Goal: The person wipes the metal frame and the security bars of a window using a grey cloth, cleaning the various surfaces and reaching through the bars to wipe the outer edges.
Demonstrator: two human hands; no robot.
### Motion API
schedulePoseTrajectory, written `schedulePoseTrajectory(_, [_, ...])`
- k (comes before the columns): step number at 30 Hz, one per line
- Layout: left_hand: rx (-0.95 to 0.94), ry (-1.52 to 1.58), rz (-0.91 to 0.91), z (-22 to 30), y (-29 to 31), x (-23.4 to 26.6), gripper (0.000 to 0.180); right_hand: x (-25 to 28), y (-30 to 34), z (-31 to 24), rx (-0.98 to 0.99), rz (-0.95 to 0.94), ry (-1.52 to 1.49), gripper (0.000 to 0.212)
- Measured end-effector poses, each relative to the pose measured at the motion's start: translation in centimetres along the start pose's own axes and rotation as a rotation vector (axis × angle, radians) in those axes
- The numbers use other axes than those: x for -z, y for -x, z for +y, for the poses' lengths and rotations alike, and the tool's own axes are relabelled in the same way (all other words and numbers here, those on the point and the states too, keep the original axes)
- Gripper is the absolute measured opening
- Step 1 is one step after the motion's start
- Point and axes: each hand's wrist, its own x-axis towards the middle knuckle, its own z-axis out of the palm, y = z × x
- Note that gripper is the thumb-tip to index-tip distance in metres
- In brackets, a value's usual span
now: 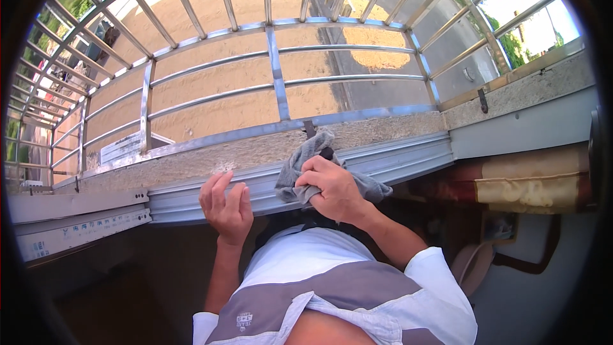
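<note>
A crumpled grey cloth [294, 176] is bunched in my right hand [333, 185], whose fingers are closed round it. It lies over the metal window track [408, 156], with one end trailing to the right. A small dark patch shows among its folds above my knuckles. My left hand [227, 207] is raised over the track to the left of the cloth, apart from it. Its fingers are loosely curled and spread, with nothing in them.
Beyond the track runs a rough concrete sill [249, 151], edged by a metal bar cage [276, 73]. White frame pieces [83, 230] are at the left. A red and gold curtain [530, 179] hangs at the right. Sandy ground shows through the bars.
</note>
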Motion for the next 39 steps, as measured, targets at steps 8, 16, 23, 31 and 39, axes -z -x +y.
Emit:
schedulePoseTrajectory(8, [0.029, 0.061, 0.089, 0.0, 0.4, -0.2, 0.010, 5.8, -6.4, -0.3, -0.386, -0.087, -1.438, 0.010])
schedulePoseTrajectory(16, [0.105, 0.052, 0.244, -4.3, 1.8, 3.2, 0.011, 9.6, -12.4, -1.1, -0.087, 0.068, -0.950, 0.010])
schedulePoseTrajectory(23, [0.160, -0.038, 0.198, -6.2, 2.0, 3.1, 0.013, -0.1, -15.5, 3.8, -0.029, -0.438, 0.204, 0.023])
schedulePoseTrajectory(31, [0.182, -0.038, 0.184, -6.5, 2.4, 3.6, 0.014, -16.6, -24.5, -2.9, 0.130, -0.498, 0.033, 0.026])
schedulePoseTrajectory(39, [0.160, -0.014, 0.190, -7.0, 2.8, 3.5, 0.014, -16.8, -33.2, -9.8, -0.251, -0.264, -1.210, 0.028])
